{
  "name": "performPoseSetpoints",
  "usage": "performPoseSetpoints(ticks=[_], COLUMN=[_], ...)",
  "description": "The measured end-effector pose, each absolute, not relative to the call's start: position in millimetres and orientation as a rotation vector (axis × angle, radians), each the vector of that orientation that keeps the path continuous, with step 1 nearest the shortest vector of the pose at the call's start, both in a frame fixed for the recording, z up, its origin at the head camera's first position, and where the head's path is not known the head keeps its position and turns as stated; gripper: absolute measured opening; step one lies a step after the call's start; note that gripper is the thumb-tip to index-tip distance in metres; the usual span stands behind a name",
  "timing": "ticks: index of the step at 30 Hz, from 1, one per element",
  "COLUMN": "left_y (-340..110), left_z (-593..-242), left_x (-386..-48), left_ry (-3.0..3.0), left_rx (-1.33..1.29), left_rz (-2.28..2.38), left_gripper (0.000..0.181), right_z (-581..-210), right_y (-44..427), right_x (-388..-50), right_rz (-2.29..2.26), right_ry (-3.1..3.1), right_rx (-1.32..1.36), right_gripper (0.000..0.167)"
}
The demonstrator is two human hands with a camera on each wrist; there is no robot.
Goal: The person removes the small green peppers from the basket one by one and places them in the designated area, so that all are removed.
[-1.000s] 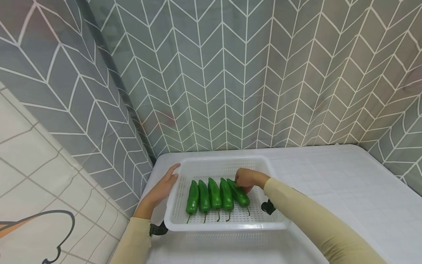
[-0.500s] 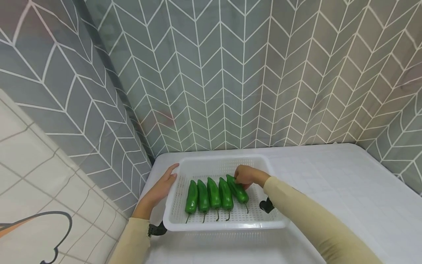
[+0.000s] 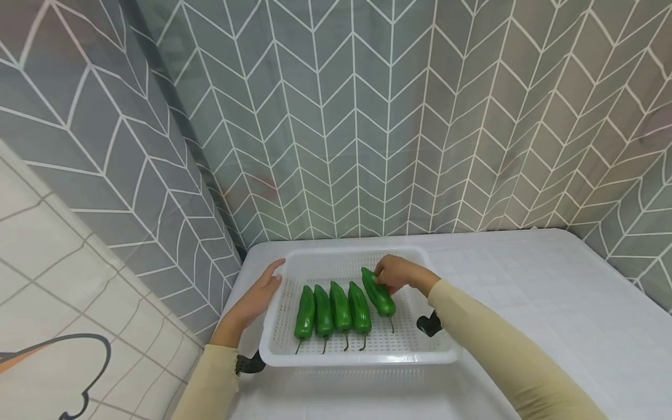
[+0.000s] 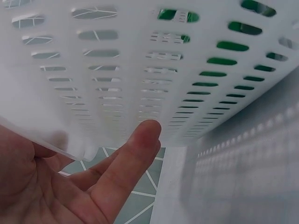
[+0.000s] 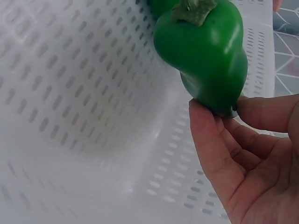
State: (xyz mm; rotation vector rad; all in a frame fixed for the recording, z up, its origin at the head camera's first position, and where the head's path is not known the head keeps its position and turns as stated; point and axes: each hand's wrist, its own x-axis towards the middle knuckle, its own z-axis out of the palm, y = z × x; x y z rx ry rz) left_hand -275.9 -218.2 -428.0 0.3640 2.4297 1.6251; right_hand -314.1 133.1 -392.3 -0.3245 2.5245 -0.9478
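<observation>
1. Left hand [image 3: 256, 300]: fingers extended at the left wall of the white basket [image 3: 362, 360], gripping nothing; position unchanged.
2. Four green peppers [image 3: 342, 308]: in a row inside the basket; undisturbed.
3. Fifth pepper [image 3: 380, 300]: inside the basket, right of the row. Shifted toward the far side; gap widened. Whether lifted: cannot tell.
4. Right hand [image 3: 396, 274]: pinches the fifth pepper. Judgement: only this pepper's position remains unsettled.

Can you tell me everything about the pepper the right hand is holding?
The pepper is long, shiny and green, with a narrow tip, lumpy body, green cap and thin stem. It slants, tip pointing away, inside the white basket, rightmost of five. The right hand pinches it; whether it touches the basket is unclear.
</observation>
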Motion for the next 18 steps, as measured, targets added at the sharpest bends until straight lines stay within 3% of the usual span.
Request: performPoseSetpoints(ticks=[18], left_y=[-219.0], left_z=[-429.3], left_x=[-276.6], left_ry=[2.427], left_rx=[0.380], left_rz=[1.603], left_gripper=[0.053], right_z=[-359.5], right_y=[164.0], right_x=[-312.2], right_rz=[-1.090], right_ry=[2.542], right_rx=[-0.409], right_gripper=[0.031])
